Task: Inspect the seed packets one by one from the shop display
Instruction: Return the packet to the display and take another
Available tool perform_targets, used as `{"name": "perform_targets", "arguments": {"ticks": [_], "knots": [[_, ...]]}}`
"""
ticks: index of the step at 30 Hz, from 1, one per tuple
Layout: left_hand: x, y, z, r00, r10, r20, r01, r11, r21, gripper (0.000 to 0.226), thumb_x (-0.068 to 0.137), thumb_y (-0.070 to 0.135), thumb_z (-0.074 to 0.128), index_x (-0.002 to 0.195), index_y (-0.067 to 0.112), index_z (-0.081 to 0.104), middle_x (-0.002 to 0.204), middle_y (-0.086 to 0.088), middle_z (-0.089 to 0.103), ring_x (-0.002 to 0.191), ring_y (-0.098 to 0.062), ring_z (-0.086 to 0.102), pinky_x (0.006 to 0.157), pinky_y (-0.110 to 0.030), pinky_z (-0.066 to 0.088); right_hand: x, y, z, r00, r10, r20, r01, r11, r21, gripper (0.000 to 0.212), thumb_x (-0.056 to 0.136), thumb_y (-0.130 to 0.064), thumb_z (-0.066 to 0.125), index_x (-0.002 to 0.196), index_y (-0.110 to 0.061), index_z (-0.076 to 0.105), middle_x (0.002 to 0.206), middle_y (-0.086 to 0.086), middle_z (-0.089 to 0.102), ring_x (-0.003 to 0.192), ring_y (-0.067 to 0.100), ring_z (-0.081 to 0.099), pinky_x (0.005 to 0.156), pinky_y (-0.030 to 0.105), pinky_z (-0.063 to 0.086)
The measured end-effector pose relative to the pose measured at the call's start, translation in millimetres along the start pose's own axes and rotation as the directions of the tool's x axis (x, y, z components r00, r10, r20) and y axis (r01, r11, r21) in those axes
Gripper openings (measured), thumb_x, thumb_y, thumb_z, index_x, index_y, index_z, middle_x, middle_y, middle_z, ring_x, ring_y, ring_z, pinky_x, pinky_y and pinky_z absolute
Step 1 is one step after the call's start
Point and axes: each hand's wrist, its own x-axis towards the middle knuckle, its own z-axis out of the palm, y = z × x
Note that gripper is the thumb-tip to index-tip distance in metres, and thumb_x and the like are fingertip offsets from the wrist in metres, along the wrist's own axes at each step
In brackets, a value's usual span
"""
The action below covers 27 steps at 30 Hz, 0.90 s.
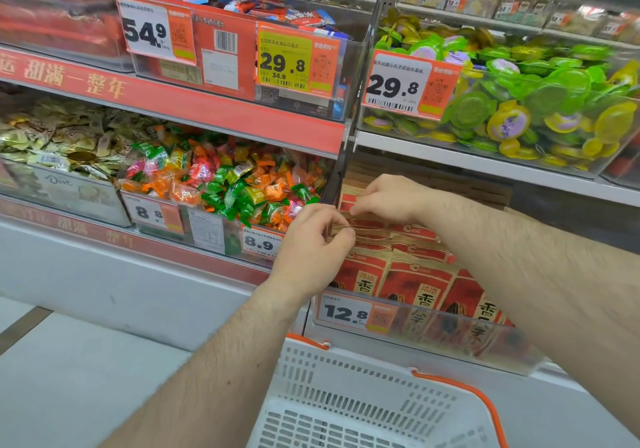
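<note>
Packets [412, 276] stand in rows at my five o'clock; left hand [313, 239] pinches one top edge, right hand [388, 198] curled behind.

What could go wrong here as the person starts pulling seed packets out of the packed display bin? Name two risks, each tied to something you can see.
1. The seed packets stand tightly packed; the left hand and right hand both work at their top edges, so neighbours may lift out too.
2. The basket sits directly below the bin, so a slipped packet could drop in unnoticed.
</note>
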Motion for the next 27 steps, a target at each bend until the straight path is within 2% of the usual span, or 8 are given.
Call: {"name": "perform_targets", "arguments": {"ticks": [5, 7, 10, 14, 18, 21, 25, 27], "knots": [[-1, 2, -1, 1.000, -0.013, 0.005, 0.013, 1.000, 0.006, 0.008, 0.091, 0.023, 0.061, 0.085, 0.028, 0.063, 0.111, 0.019, 0.051, 0.111, 0.002, 0.045, 0.087, -0.012, 0.031, -8, -5, 7, 1.000, 0.008, 0.019, -0.005, 0.987, -0.163, 0.014, 0.081, -0.031, 0.064, 0.081, -0.024, 0.076, 0.088, -0.006, 0.068, 0.093, 0.020, 0.060, 0.099, 0.046, 0.046], [-1, 3, -1, 1.000, -0.020, 0.014, 0.020, 1.000, -0.002, 0.007, 0.092, 0.024, 0.060, 0.088, 0.029, 0.063, 0.117, 0.015, 0.052, 0.116, 0.000, 0.044, 0.092, -0.019, 0.032, -10, -6, 8, 1.000, -0.002, 0.001, 0.002, 0.976, -0.218, 0.013, 0.085, -0.026, 0.064, 0.074, -0.026, 0.072, 0.082, -0.010, 0.064, 0.091, 0.019, 0.058, 0.100, 0.046, 0.046], [-1, 3, -2, 0.999, -0.026, 0.021, 0.026, 1.000, -0.011, 0.008, 0.093, 0.025, 0.060, 0.091, 0.032, 0.063, 0.126, 0.012, 0.051, 0.123, -0.001, 0.041, 0.098, -0.024, 0.031, -13, -7, 8, 0.999, -0.027, -0.017, 0.023, 0.973, -0.230, 0.030, 0.088, -0.032, 0.067, 0.060, -0.026, 0.060, 0.075, -0.010, 0.059, 0.088, 0.019, 0.055, 0.095, 0.042, 0.046], [-2, 6, -4, 0.999, -0.043, 0.031, 0.044, 0.998, -0.040, 0.013, 0.094, 0.029, 0.059, 0.090, 0.041, 0.060, 0.131, 0.013, 0.046, 0.125, -0.004, 0.041, 0.105, -0.031, 0.037, -19, -6, 8, 0.989, -0.099, -0.109, 0.073, 0.972, -0.225, 0.030, 0.092, -0.032, 0.063, 0.064, -0.022, 0.056, 0.079, -0.007, 0.061, 0.090, 0.021, 0.055, 0.091, 0.038, 0.042], [-2, 8, -5, 0.998, -0.044, 0.049, 0.047, 0.997, -0.060, 0.010, 0.095, 0.033, 0.058, 0.094, 0.042, 0.062, 0.135, 0.015, 0.043, 0.130, -0.008, 0.038, 0.110, -0.041, 0.039, -28, -6, 5, 0.944, -0.197, -0.265, 0.157, 0.974, -0.165, 0.029, 0.092, -0.027, 0.061, 0.064, -0.028, 0.055, 0.067, -0.013, 0.051, 0.081, 0.022, 0.057, 0.071, 0.030, 0.041], [-1, 13, -8, 0.999, -0.001, 0.043, 0.004, 0.998, -0.065, 0.013, 0.096, 0.028, 0.058, 0.095, 0.041, 0.061, 0.136, 0.015, 0.043, 0.130, -0.005, 0.038, 0.110, -0.034, 0.037, -41, -8, 0, 0.876, -0.270, -0.399, 0.232, 0.962, -0.142, 0.021, 0.093, -0.025, 0.059, 0.073, -0.021, 0.063, 0.069, -0.004, 0.060, 0.076, 0.024, 0.058, 0.067, 0.034, 0.047], [-5, 31, -15, 0.991, 0.133, -0.007, -0.134, 0.989, -0.063, 0.015, 0.092, 0.016, 0.064, 0.093, 0.031, 0.065, 0.132, 0.016, 0.047, 0.115, 0.017, 0.039, 0.086, 0.002, 0.030, -62, -8, -5, 0.710, -0.348, -0.612, 0.350, 0.929, -0.122, 0.019, 0.090, -0.020, 0.060, 0.075, -0.008, 0.065, 0.072, 0.003, 0.059, 0.075, 0.026, 0.054, 0.068, 0.038, 0.045], [-8, 41, -18, 0.978, 0.203, -0.048, -0.206, 0.977, -0.057, 0.014, 0.089, 0.012, 0.066, 0.095, 0.024, 0.068, 0.135, 0.011, 0.048, 0.119, 0.010, 0.040, 0.080, 0.006, 0.029, -74, -5, -6, 0.604, -0.340, -0.720, 0.406, 0.910, -0.090, 0.022, 0.086, -0.021, 0.059, 0.073, -0.004, 0.064, 0.070, 0.004, 0.057, 0.073, 0.026, 0.054, 0.067, 0.039, 0.044]]}}
